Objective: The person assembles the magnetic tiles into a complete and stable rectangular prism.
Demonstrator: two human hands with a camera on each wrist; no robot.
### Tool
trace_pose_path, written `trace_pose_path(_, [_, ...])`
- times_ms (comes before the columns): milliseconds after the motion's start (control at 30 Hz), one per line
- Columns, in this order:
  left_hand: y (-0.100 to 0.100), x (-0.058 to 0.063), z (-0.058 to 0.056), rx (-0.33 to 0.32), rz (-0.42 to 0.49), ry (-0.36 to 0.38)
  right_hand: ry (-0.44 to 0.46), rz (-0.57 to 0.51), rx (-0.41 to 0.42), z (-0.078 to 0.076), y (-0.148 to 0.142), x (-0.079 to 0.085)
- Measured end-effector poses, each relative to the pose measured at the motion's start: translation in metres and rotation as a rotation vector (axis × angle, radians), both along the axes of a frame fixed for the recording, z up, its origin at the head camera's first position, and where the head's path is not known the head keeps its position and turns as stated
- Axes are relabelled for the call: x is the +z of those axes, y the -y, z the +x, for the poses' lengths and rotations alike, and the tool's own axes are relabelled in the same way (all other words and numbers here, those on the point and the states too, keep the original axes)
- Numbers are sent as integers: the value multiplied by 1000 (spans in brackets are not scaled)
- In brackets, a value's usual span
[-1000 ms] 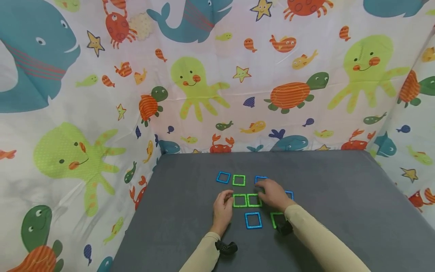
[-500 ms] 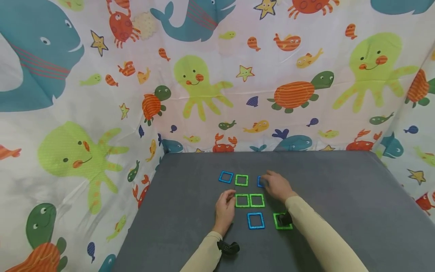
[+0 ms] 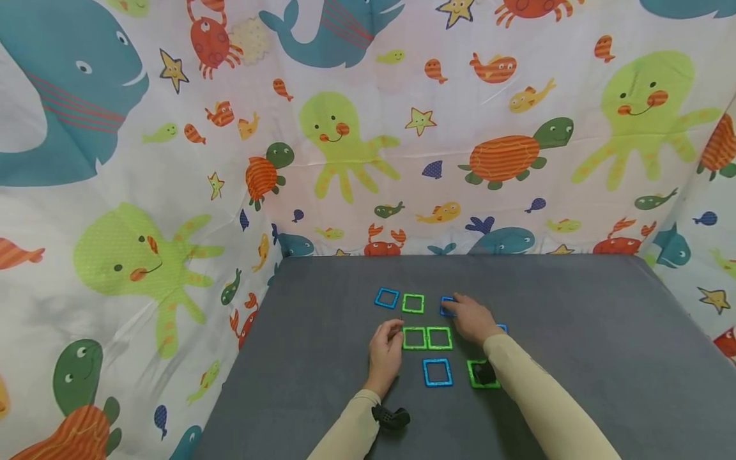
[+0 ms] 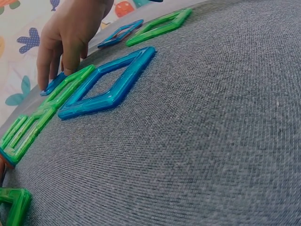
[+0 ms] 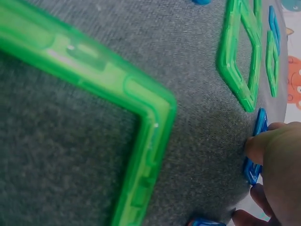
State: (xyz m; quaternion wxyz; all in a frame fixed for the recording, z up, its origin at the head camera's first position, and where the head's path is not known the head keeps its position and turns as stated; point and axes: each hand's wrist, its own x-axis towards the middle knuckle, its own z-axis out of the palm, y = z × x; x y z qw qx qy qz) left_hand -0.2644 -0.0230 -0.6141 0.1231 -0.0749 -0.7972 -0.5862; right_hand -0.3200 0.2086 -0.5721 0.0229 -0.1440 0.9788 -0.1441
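Observation:
In the head view, my left hand (image 3: pixel 384 358) rests on the table against the left edge of a green square magnetic tile (image 3: pixel 405 338). Its fingers bend toward that edge; whether they pinch it is hidden. A second green tile (image 3: pixel 439 348) joins that one on the right. Behind the pair, my right hand (image 3: pixel 473 319) grips a blue magnetic tile (image 3: pixel 445 310), which lies on the table and is partly covered by the fingers. The right wrist view shows the right hand (image 5: pixel 284 165) with a fingertip on this blue tile (image 5: pixel 252 172).
Around the hands on the grey table (image 3: pixel 310 319) lie a far-left blue tile (image 3: pixel 377 298), a green tile (image 3: pixel 414 312) and a front blue tile (image 3: pixel 438 384). Another green tile (image 3: pixel 471 374) lies under the right wrist camera. A patterned curtain (image 3: pixel 368 211) hangs behind.
The right hand moves slightly right off the blue tile, then comes back over it with its fingers on it. The left hand keeps its place beside the joined green tiles.

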Motion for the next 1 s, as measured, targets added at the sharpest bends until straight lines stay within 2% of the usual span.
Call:
trace_pose_path(233, [0,0,-1,1,-7,3,-36,63,22,2,1,4])
trace_pose_path(500, [0,1,0,6,-7,-2,-88,111,84,9,4,11])
trace_pose_path(700, [0,2,2,6,-14,3,-130,77,103,11,-1,8])
trace_pose_path(1000, [0,1,1,8,-9,-10,-156,-65,92,6,-11,5])
